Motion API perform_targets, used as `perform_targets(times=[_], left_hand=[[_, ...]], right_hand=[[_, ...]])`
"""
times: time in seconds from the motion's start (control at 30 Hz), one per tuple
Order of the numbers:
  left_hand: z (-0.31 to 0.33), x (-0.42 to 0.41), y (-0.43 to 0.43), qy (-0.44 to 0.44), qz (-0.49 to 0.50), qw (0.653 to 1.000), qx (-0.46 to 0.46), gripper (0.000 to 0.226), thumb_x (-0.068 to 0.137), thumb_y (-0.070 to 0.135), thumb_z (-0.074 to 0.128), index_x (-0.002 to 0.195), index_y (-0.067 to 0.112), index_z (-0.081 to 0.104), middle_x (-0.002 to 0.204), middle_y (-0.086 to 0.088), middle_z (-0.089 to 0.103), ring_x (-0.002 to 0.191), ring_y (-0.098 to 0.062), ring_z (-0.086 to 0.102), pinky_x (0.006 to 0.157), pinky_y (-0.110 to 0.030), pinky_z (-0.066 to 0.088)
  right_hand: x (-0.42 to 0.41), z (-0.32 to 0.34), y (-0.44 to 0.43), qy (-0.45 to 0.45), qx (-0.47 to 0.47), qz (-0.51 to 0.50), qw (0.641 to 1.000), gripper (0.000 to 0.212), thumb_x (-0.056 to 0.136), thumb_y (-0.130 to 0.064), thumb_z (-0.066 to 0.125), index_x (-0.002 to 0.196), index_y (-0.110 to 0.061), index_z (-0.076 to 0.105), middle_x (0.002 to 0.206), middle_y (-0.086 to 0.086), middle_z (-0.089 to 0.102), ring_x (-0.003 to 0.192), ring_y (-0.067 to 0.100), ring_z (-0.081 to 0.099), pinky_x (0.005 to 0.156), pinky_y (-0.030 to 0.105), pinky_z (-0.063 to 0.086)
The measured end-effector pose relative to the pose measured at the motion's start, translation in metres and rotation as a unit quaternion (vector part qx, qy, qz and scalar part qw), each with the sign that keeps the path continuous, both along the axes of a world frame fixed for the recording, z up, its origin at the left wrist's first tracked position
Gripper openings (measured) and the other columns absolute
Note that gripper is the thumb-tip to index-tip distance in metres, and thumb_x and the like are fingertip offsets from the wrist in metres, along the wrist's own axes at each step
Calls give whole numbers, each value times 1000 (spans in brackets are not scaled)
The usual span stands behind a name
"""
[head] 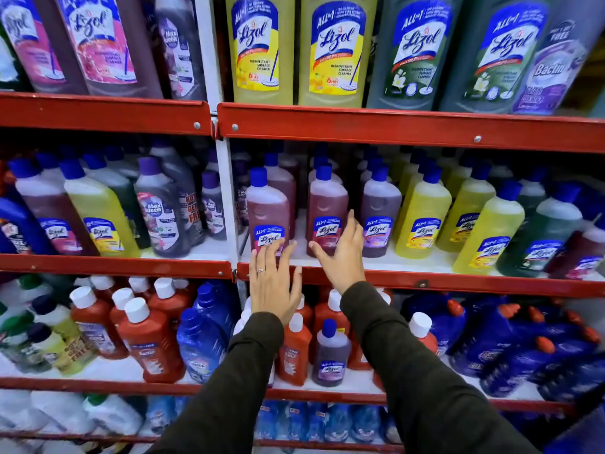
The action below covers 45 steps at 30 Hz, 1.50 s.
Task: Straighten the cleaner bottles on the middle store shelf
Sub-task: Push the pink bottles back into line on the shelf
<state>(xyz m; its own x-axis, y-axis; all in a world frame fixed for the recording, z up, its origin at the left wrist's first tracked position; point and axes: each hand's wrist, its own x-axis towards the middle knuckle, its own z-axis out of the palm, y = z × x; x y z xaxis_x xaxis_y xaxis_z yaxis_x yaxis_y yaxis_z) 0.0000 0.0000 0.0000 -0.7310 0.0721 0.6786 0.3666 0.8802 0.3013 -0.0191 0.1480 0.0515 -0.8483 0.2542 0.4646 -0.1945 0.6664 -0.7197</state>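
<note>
The middle shelf (425,283) has a red front rail and holds rows of blue-capped cleaner bottles. A pinkish-red bottle (266,208) stands at the shelf's left end, a second red one (327,204) to its right, then a purple one (379,211) and several yellow ones (422,214). My left hand (273,283) is open with spread fingers, its fingertips at the lower label of the left red bottle. My right hand (340,253) is open too, fingers at the right side of the second red bottle and thumb toward its base. Neither hand grips anything.
A white upright post (226,198) divides the shelving. Left of it stand mixed bottles (98,217). Large bottles (262,47) fill the shelf above. Below are red white-capped bottles (150,342) and dark blue ones (491,339). Green and yellow bottles (537,231) lean at the right.
</note>
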Motion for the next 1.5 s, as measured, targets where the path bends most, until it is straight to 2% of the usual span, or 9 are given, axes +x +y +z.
perform_targets(times=[0.13,0.37,0.57,0.9,1.2,1.3,1.37,1.43,1.5], left_hand=[[-18,-1,-12,-27,-6,999,-22,36,94,30,53,125,15,61,125,-13,60,118,-33,53,107,-52,41],[-25,-10,-21,-4,-33,998,-47,33,93,31,55,122,18,61,116,-11,62,112,-29,53,106,-49,43],[-24,-12,-23,42,-30,998,-47,28,90,28,61,115,17,58,109,-13,63,106,-29,49,97,-50,48],[-28,-14,-17,-7,0,998,-62,27,93,30,61,114,15,62,115,-15,63,111,-34,55,103,-51,45],[-26,-12,-14,-21,11,998,-58,27,93,30,59,114,14,63,115,-17,63,112,-36,56,105,-52,44],[-26,-12,-13,-19,12,998,-58,27,94,30,60,115,13,62,115,-17,63,112,-36,56,105,-52,44],[-26,-12,-13,-13,12,998,-59,26,93,29,60,114,13,62,115,-17,63,112,-37,55,105,-52,44],[-27,-12,-12,-10,13,998,-54,27,94,29,59,114,12,62,115,-17,63,113,-37,55,104,-53,44],[-28,-12,-11,-6,17,999,-47,28,93,31,56,112,11,63,114,-17,64,112,-37,55,104,-53,46]], right_hand=[[-17,6,-7,-54,-54,-34,997,108,83,-40,80,160,-5,14,150,21,38,139,36,46,115,47,44],[-45,11,-12,-70,-82,-77,991,104,75,-50,83,151,-4,29,137,19,54,121,37,61,100,45,53],[-45,16,-10,-102,-30,-116,987,100,70,-61,80,141,-4,38,123,17,66,108,38,69,88,42,55],[-8,8,-14,-85,34,-114,989,89,73,-69,73,130,-7,43,118,15,68,105,35,71,86,43,59],[2,9,-14,-85,36,-96,991,90,76,-68,72,136,-9,40,125,14,65,111,32,69,89,39,58],[3,6,-8,-79,35,-74,994,101,75,-75,67,144,-9,36,132,13,62,118,30,66,93,41,58],[8,2,-1,-37,6,-61,997,106,75,-82,58,150,-11,33,144,11,53,132,28,57,104,43,54],[11,-3,10,34,-22,-72,997,94,85,-75,52,153,-13,32,153,10,43,142,25,44,112,40,45],[8,-2,23,78,-49,-111,990,82,93,-64,51,154,-13,32,152,13,38,142,26,40,112,37,42]])
